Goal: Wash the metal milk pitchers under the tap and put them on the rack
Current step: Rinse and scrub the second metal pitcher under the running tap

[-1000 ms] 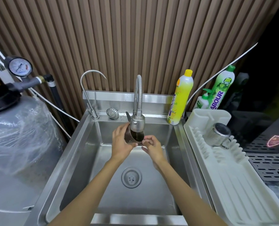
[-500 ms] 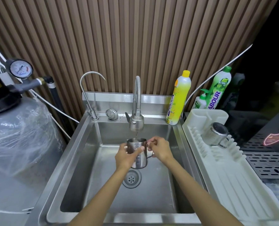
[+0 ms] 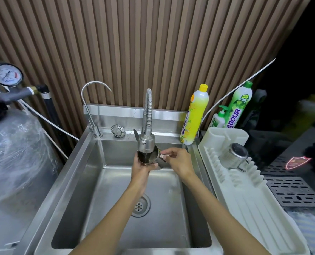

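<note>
Against a wall (image 3: 153, 43) of brown vertical slats stands a steel sink (image 3: 75, 172), with the drain (image 3: 140, 205) in the basin floor. Over the basin, just under the tap (image 3: 146, 142), the left hand (image 3: 142, 169) curls round the body of a pitcher (image 3: 160, 162) from below. The right hand (image 3: 178, 161) pinches its handle. The pitcher's mouth faces the spout and water runs in.

On the back ledge are a slim gooseneck tap (image 3: 97, 134), a loose strainer (image 3: 118, 131) and a yellow bottle (image 3: 194, 115). Right of the sink lies a white rack (image 3: 245, 199) with a second pitcher (image 3: 234, 159) tipped on its side among the prongs. A green bottle (image 3: 239, 105) stands behind the rack, and a black grille (image 3: 291, 192) lies beside it. To the left is a plastic-wrapped tank (image 3: 11, 153) under a gauge (image 3: 6, 74).
</note>
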`<state>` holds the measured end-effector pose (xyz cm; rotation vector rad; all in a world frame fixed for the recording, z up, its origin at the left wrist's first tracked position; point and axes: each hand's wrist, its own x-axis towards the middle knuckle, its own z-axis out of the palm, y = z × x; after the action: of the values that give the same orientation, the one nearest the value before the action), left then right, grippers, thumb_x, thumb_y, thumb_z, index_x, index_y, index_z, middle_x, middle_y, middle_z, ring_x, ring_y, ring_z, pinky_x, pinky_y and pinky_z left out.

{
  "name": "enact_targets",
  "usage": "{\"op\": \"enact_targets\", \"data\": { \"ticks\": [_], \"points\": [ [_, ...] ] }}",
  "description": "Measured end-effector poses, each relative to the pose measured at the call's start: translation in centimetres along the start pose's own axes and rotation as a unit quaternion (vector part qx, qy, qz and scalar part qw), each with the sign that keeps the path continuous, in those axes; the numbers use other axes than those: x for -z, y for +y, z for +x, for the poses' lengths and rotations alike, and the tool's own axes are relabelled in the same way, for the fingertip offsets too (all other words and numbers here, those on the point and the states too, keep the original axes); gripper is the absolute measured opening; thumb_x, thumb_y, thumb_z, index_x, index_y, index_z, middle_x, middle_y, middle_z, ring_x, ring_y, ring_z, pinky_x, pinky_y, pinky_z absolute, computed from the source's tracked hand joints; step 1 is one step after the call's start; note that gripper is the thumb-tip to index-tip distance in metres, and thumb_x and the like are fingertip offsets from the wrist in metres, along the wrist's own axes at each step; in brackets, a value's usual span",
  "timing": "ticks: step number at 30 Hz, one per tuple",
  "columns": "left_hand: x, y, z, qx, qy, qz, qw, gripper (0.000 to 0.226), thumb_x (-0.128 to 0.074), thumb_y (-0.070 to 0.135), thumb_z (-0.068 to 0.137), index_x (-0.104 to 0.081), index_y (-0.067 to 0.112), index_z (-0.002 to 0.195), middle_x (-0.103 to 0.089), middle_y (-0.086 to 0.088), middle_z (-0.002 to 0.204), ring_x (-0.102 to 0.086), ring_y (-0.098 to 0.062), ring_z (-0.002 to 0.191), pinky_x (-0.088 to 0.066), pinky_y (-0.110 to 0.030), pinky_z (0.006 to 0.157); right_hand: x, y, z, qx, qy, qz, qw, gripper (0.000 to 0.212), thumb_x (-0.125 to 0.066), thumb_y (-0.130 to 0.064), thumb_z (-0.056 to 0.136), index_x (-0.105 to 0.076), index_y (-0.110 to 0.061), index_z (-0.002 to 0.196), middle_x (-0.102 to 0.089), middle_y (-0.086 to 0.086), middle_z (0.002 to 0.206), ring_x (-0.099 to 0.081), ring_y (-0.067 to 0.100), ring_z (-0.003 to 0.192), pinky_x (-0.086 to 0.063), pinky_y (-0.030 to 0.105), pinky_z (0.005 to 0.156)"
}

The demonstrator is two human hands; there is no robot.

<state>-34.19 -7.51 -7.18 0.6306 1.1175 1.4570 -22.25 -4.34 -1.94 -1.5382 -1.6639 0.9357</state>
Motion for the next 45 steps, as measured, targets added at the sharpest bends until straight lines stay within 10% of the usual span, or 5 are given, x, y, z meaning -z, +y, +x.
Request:
{"op": "enact_targets", "data": {
  "ticks": [13, 23, 29, 32, 45],
  "points": [
    [3.4, 2.6, 0.0, -0.165, 0.035, 0.348, 0.922, 0.087, -0.082, 0.004, 0.060, -0.043, 0.021, 0.136, -0.037, 0.005, 0.119, -0.048, -0.017, 0.118, -0.037, -0.023, 0.101, -4.3, 2.8, -1.3, -0.216, -0.097, 0.446, 0.863, 0.031, -0.046, 0.006, 0.090, -0.057, 0.005, 0.119, -0.063, 0.019, 0.114, -0.059, 0.026, 0.107, -0.047, 0.032, 0.095],
    [3.6, 1.1, -0.9, -0.070, 0.100, 0.433, 0.893, 0.079, -0.065, 0.075, 0.050, -0.057, 0.027, 0.113, -0.060, -0.003, 0.102, -0.052, -0.019, 0.102, -0.043, -0.029, 0.082, -1.5, 1.5, -1.5, -0.149, -0.093, 0.244, 0.954, 0.020, -0.057, -0.005, 0.088, -0.067, -0.001, 0.105, -0.068, 0.010, 0.088, -0.065, 0.012, 0.078, -0.057, 0.033, 0.065],
    [2.0, -0.3, -1.4, -0.038, 0.029, 0.363, 0.931, 0.044, -0.071, 0.041, 0.076, -0.058, 0.022, 0.114, -0.063, 0.007, 0.099, -0.061, -0.009, 0.087, -0.041, 0.001, 0.063, 0.5, 0.0, -0.9, -0.062, -0.019, 0.062, 0.996, 0.016, -0.060, -0.006, 0.084, -0.074, -0.013, 0.088, -0.069, 0.001, 0.078, -0.062, 0.012, 0.070, -0.052, 0.025, 0.064],
    [1.2, -0.1, -0.8, -0.028, -0.002, 0.314, 0.949, 0.050, -0.075, 0.029, 0.075, -0.053, 0.020, 0.120, -0.065, 0.002, 0.112, -0.062, -0.014, 0.107, -0.047, -0.014, 0.084, 0.8, -0.3, -1.1, -0.008, 0.004, 0.030, 1.000, 0.018, -0.060, -0.005, 0.084, -0.074, -0.012, 0.092, -0.068, -0.003, 0.081, -0.062, 0.008, 0.075, -0.051, 0.022, 0.078],
    [2.6, 2.2, -0.5, -0.218, 0.065, 0.409, 0.884, 0.074, -0.078, 0.011, 0.070, -0.042, 0.011, 0.135, -0.046, 0.000, 0.127, -0.048, -0.010, 0.112, -0.037, -0.023, 0.100, -3.2, 4.3, 0.3, -0.117, -0.097, 0.418, 0.896, 0.030, -0.044, 0.009, 0.091, -0.060, -0.001, 0.114, -0.061, 0.017, 0.122, -0.054, 0.028, 0.121, -0.040, 0.033, 0.105]
  ]
}}
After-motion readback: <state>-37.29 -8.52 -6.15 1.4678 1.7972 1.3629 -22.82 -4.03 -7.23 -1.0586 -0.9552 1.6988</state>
